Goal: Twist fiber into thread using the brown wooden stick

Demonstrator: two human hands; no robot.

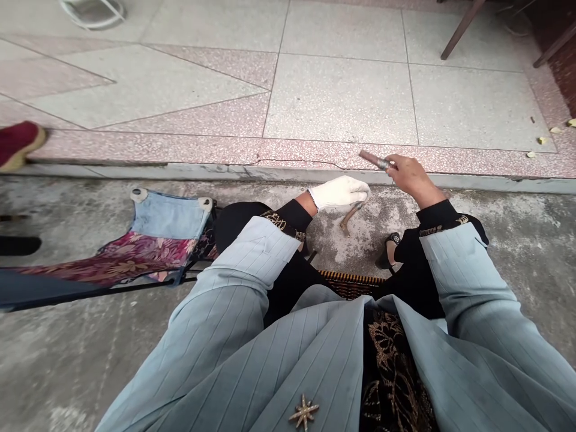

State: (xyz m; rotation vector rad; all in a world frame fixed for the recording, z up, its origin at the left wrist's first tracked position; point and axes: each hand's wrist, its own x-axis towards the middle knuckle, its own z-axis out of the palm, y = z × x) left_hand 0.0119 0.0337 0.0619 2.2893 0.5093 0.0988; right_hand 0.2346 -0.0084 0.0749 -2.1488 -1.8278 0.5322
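Note:
My left hand (339,193), in a white knit glove, has its fingers together and curled downward. From beneath its fingertips comes a bent brown stick (345,222), greyish at its upper end; the gloved fingers hide the grip on it. Bare and to the right, my right hand (408,175) is closed on a short brown wooden handle (371,159) with a grey wrapping around it near the fingers. The handle points left and slightly away from me. The two hands are apart, in front of my knees.
A low tiled step (342,102) runs across ahead, above rough concrete. To my left stands a folding chair (148,240) with blue and floral fabric. A person's red shoe (20,144) rests on the step. Brown furniture legs (461,30) stand at the far right.

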